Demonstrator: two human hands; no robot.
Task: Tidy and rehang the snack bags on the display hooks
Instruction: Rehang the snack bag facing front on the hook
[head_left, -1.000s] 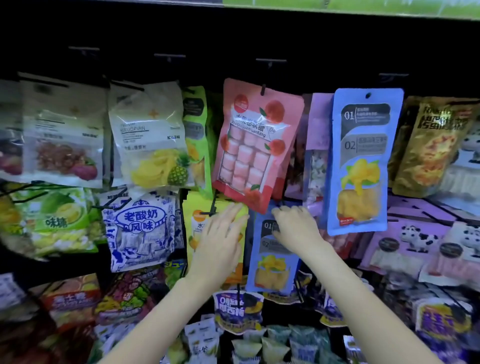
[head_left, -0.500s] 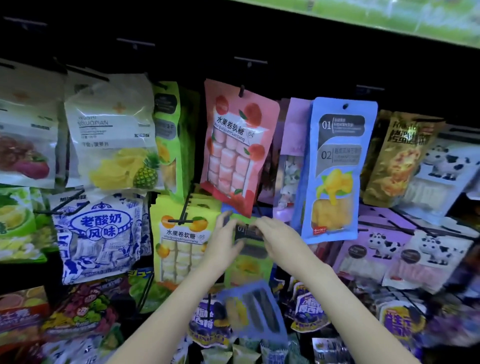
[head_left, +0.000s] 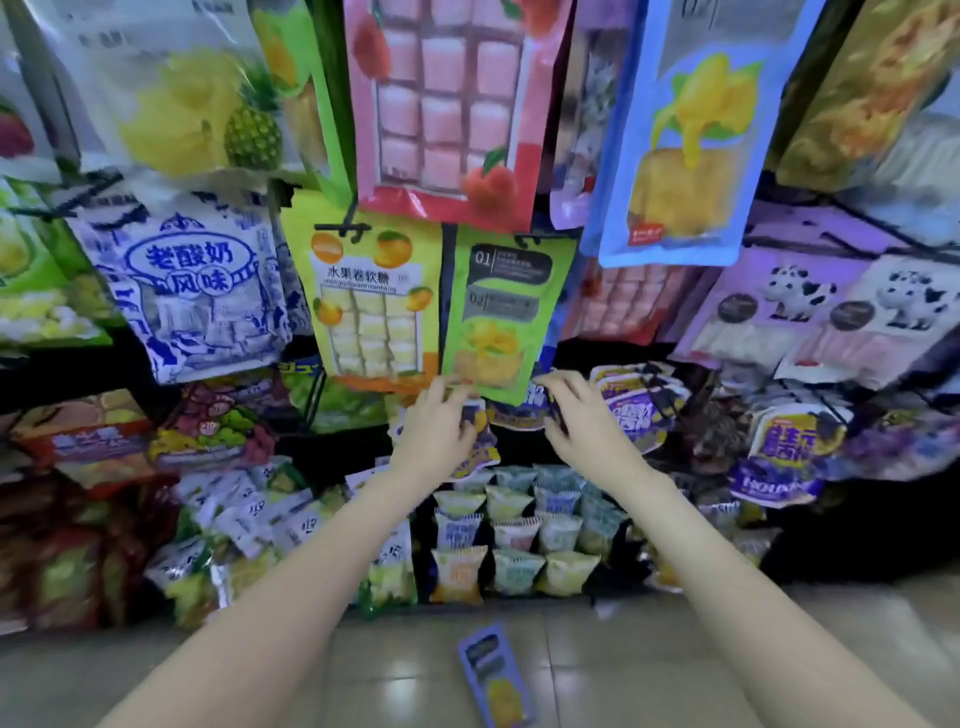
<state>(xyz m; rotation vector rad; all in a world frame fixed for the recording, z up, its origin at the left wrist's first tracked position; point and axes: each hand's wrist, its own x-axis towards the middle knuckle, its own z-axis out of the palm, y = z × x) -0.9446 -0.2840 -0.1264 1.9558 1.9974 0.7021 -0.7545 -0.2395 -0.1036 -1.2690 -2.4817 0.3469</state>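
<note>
Snack bag (head_left: 500, 675) lies on floor; left hand (head_left: 434, 441) and right hand (head_left: 587, 428) hover, grip loose, holding nothing.

Lighting: bright, even and cool, seemingly from overhead, with soft white glare patches on the floor tiles (head_left: 415, 675) and sheen on the clear pineapple bag (head_left: 171, 98); gaps behind the hanging bags fall to deep black. Sharpness: moderate at centre, where print on the yellow candy bag (head_left: 371, 301) is legible; soft motion blur over both hands and the blue bag on the floor (head_left: 496, 680). Distortion: strong wide-angle bending, with smeared, stretched packets at the left and right edges.
</note>
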